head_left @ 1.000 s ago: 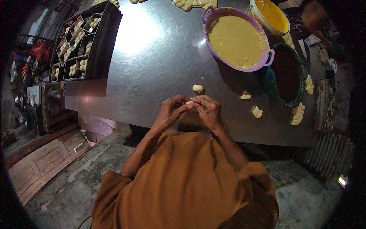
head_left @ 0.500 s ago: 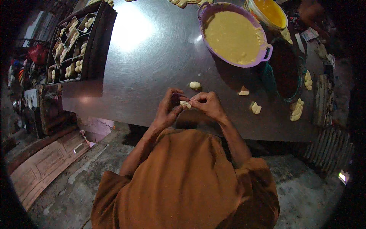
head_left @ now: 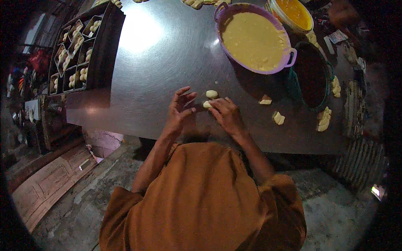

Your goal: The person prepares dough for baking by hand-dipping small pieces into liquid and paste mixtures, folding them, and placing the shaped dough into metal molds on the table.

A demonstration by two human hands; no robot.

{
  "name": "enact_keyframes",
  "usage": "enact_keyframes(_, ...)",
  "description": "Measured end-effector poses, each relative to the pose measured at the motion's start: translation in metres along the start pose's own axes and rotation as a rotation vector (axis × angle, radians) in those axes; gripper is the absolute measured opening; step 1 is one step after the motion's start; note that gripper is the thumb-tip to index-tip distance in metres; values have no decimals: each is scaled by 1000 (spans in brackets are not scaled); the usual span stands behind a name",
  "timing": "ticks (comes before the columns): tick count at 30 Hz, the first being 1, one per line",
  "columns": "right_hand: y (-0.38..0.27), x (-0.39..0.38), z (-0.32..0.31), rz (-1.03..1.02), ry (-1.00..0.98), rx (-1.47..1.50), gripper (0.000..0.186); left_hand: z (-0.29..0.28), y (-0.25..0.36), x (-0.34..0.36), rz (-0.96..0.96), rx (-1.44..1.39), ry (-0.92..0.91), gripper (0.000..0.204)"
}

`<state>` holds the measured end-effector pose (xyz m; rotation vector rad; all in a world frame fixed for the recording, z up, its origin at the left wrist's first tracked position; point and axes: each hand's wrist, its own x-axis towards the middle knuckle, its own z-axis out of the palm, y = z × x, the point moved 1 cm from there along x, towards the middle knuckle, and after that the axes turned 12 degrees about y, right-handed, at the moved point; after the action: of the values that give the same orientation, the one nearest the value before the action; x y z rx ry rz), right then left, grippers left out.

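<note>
My left hand (head_left: 179, 112) hovers over the metal table (head_left: 138, 83), its fingers apart and holding nothing. My right hand (head_left: 226, 115) has thumb and fingers on a small pale dough piece (head_left: 206, 104) at the table's surface. Just behind that piece sits an oval dough ball (head_left: 211, 93). To the right lie a small dough lump (head_left: 265, 101), a second lump (head_left: 278, 118) and a longer cluster of dough (head_left: 324, 120).
A dark tray of tins (head_left: 102, 50) with dough balls stands at left. At back right are a lilac basin (head_left: 255, 39) of yellow filling, a white bucket (head_left: 293, 12) of orange liquid and a green tub (head_left: 310, 75). Other dough clusters (head_left: 192, 3) lie along the far edge.
My hands have parted: the left moved up and left, opening, while the right brought the dough piece it was pinching down beside the oval ball.
</note>
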<state>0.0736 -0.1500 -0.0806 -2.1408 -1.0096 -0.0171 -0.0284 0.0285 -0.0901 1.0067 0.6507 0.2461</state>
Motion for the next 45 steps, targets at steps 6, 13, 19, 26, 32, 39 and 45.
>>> enact_keyframes(6,10,-8,24,20,56,-143,32,-25,-7,9,3,174,19,43)
enact_keyframes(13,12,10,11,107,118,-19,51,12,-5,5,110,599,-66,41)
enact_keyframes(19,28,10,15,132,-69,94,51,23,-36,30,456,919,-3,34)
enact_keyframes(26,67,-25,-54,297,418,-333,37,25,-10,20,153,663,142,30)
enact_keyframes(32,137,-57,-95,328,57,-417,30,15,-10,13,95,570,35,29)
enact_keyframes(39,109,-45,-86,672,440,103,22,41,30,-5,113,525,-1,22)
enact_keyframes(45,-13,-40,-39,867,477,1442,44,121,55,-42,1091,859,-29,28)
